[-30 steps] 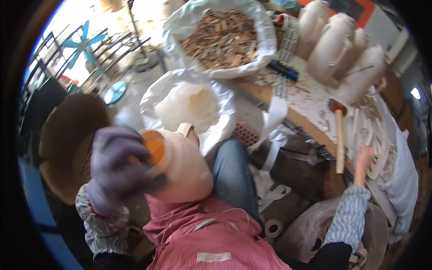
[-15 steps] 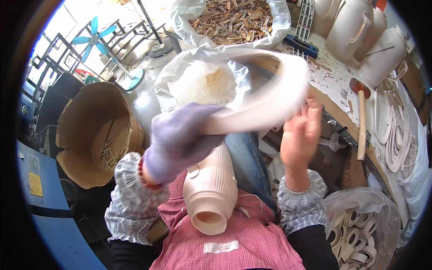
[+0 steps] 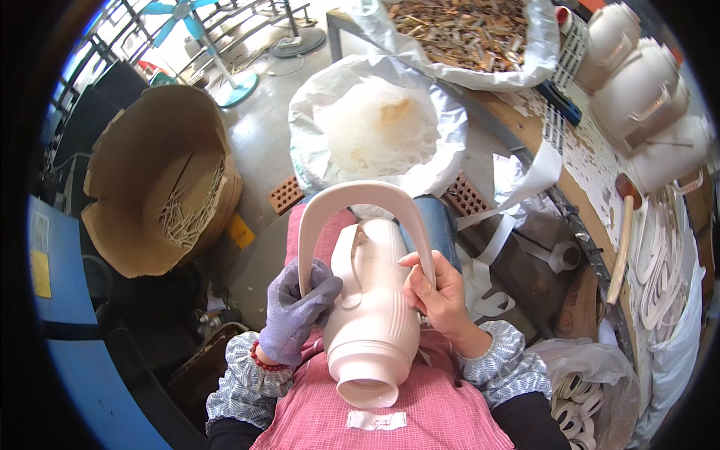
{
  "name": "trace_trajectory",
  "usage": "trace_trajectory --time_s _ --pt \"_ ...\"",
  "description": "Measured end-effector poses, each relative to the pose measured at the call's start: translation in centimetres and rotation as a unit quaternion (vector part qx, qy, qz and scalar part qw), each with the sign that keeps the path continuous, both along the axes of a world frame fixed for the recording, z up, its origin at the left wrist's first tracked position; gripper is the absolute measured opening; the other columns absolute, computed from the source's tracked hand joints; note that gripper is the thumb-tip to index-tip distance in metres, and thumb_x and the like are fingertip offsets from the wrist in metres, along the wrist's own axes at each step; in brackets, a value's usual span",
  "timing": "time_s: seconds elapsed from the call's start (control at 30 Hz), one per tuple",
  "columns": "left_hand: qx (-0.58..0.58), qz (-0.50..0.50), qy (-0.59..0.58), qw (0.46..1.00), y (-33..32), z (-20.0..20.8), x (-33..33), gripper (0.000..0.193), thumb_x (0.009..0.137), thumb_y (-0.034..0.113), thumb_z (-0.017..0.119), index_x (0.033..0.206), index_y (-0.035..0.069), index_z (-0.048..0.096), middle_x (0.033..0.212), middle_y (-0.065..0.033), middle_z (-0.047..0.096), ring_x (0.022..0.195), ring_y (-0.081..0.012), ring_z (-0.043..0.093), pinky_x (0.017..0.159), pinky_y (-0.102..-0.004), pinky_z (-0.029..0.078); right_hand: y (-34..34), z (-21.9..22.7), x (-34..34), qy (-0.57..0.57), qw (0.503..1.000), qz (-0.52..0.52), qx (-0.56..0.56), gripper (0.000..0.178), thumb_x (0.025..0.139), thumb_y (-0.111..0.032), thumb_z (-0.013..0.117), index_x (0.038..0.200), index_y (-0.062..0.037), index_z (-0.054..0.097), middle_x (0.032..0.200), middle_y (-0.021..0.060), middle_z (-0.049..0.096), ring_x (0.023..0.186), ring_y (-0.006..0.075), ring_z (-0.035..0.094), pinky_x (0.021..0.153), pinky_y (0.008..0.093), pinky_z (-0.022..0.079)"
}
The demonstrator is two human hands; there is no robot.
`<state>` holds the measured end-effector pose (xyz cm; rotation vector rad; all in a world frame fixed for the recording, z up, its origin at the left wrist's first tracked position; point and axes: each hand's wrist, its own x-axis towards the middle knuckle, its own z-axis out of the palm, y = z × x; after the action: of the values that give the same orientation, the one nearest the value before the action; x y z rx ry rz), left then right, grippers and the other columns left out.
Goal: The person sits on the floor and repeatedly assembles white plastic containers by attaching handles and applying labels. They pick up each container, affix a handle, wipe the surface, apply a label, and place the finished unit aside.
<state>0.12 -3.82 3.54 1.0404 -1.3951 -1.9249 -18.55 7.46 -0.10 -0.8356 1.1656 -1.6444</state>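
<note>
A pale pink plastic jug body [image 3: 373, 324] lies across my lap with its round mouth toward me. A large pale pink arched carrying handle [image 3: 358, 193] spans over it, its curve pointing away. My left hand [image 3: 298, 309], in a purple-grey glove, is closed round the handle's left end beside the jug's wall. With thumb and fingers, my bare right hand [image 3: 441, 294] grips the right end, close against the jug's other side. The jug's own side grip [image 3: 345, 266] shows under the arch. Whether the handle's ends sit in the jug is hidden by my fingers.
Ahead stands a white sack [image 3: 300, 112] of translucent scraps. A cut cardboard drum [image 3: 124, 202] with thin sticks is at left. On the right bench are finished-looking jugs [image 3: 634, 94], a wooden-handled mallet [image 3: 621, 247] and pale strips [image 3: 658, 277]. A bag of rings [image 3: 577, 405] sits lower right.
The handle has come down from the air in front of me to around the jug. My right hand has closed on its right end. The view has shifted.
</note>
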Motion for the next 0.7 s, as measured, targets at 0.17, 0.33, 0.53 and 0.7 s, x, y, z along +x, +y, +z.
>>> trace_trajectory --time_s 0.17,0.33,0.53,0.7 --pt "0.01 0.027 0.048 0.998 0.1 -3.8 2.6 0.01 0.088 0.009 0.064 0.087 0.003 0.057 0.09 -0.0045 0.06 0.075 -0.0101 0.055 0.067 -0.0242 0.047 -2.5 1.3 -0.3 -0.021 0.989 0.124 0.072 0.027 0.1 -0.021 0.052 0.119 -0.0023 0.054 0.068 0.0022 0.057 0.051 0.0036 0.041 0.05 0.0166 0.032" --pt "0.085 0.006 0.137 0.987 0.4 -5.8 3.1 0.013 0.088 0.014 0.062 0.084 0.005 0.055 0.098 -0.0067 0.059 0.085 -0.0123 0.054 0.077 -0.0277 0.046 -1.8 -0.6 -0.3 -0.046 0.988 0.135 0.053 0.035 0.098 -0.021 0.055 0.123 0.0026 0.05 0.084 0.007 0.064 0.084 0.0118 0.058 0.082 0.0251 0.043" --pt "0.178 0.006 0.231 0.956 0.9 -7.3 3.9 0.018 0.088 0.017 0.063 0.101 0.006 0.059 0.1 -0.004 0.059 0.085 -0.0111 0.053 0.075 -0.0257 0.045 -1.1 -0.6 0.5 -0.033 0.987 0.142 0.067 0.033 0.096 -0.018 0.057 0.123 0.0002 0.051 0.087 0.004 0.066 0.085 0.0089 0.058 0.084 0.0242 0.043" --pt "0.122 0.007 0.145 0.982 1.7 -5.4 0.7 0.021 0.095 0.026 0.053 0.098 0.006 0.059 0.087 0.0009 0.057 0.066 -0.0041 0.042 0.061 -0.0189 0.036 -0.9 -2.1 -1.7 -0.069 0.992 0.11 -0.005 0.044 0.093 -0.023 0.062 0.125 0.0051 0.048 0.082 0.0088 0.066 0.085 0.0135 0.059 0.084 0.0255 0.044"
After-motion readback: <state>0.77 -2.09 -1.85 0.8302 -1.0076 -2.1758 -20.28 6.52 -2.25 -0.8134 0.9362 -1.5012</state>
